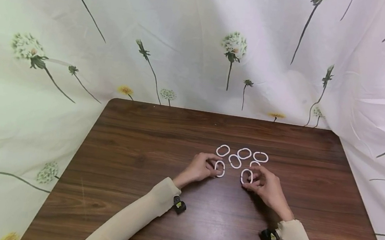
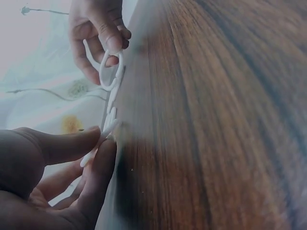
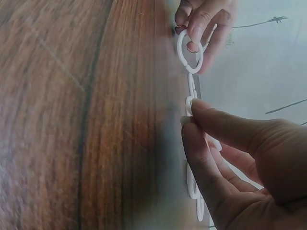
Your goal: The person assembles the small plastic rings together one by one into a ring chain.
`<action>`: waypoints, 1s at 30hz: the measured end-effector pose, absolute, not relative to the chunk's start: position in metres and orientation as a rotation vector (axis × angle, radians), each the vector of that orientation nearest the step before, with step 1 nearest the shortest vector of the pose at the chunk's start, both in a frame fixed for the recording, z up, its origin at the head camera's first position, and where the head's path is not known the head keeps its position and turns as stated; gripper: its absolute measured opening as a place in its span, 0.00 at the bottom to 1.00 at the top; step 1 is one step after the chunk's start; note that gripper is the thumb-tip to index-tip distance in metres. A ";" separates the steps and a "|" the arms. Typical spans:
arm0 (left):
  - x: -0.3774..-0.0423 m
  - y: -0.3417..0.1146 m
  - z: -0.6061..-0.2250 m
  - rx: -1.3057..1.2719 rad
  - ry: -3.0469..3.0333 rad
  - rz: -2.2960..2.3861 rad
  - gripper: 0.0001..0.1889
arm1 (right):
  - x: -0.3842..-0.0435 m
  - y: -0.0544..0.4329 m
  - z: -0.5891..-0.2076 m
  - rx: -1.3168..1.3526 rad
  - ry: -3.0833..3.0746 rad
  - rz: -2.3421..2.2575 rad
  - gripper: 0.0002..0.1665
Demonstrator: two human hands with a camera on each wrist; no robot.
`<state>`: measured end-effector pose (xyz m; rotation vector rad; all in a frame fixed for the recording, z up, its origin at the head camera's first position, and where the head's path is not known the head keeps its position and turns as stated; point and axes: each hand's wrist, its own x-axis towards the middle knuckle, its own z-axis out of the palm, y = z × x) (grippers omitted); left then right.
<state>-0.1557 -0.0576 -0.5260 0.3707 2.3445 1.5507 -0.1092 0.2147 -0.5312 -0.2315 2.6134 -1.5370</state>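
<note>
"How do the hands stand?"
"The left hand (image 1: pixel 202 167) pinches a white oval split ring (image 1: pixel 224 171), its fingers closed to the band's thickness; the right hand (image 1: pixel 266 187) pinches a second split ring (image 1: pixel 242 174) likewise, both tilted up above the wood-grain table (image 1: pixel 130 148)."
"Advice?"
"I'd pinch lightly, fingertips clear of the gaps."
"Anything in the way?"
"Beyond, left to right: a lone ring (image 1: pixel 217 152), two close-set rings (image 1: pixel 230 158), one half-hidden ring (image 1: pixel 254 161) behind the right fingers, and an end ring (image 1: pixel 261 162). The right knuckles could nudge the half-hidden one."
</note>
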 end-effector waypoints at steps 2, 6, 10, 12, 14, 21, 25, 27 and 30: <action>-0.155 -0.059 -0.526 0.376 2.334 1.575 0.22 | -0.109 0.215 -0.530 -0.244 2.604 -1.550 0.34; -0.155 -0.059 -0.526 0.345 2.321 1.607 0.22 | -0.110 0.214 -0.529 -0.273 2.603 -1.581 0.34; -0.155 -0.060 -0.526 0.290 2.277 1.642 0.23 | -0.111 0.212 -0.528 -0.294 2.612 -1.613 0.32; -0.156 -0.061 -0.527 0.269 2.255 1.657 0.24 | -0.112 0.211 -0.527 -0.295 2.618 -1.618 0.32; -0.155 -0.062 -0.527 0.255 2.234 1.677 0.24 | -0.112 0.210 -0.526 -0.281 2.610 -1.627 0.32; -0.153 -0.062 -0.524 0.256 2.239 1.682 0.25 | -0.111 0.210 -0.522 -0.265 2.556 -1.660 0.33; -0.152 -0.062 -0.522 0.277 2.239 1.699 0.25 | -0.110 0.209 -0.521 -0.263 2.530 -1.688 0.34; -0.151 -0.061 -0.521 0.283 2.233 1.710 0.24 | -0.109 0.209 -0.520 -0.271 2.526 -1.697 0.34; -0.150 -0.060 -0.521 0.290 2.227 1.719 0.24 | -0.109 0.208 -0.519 -0.286 2.507 -1.721 0.35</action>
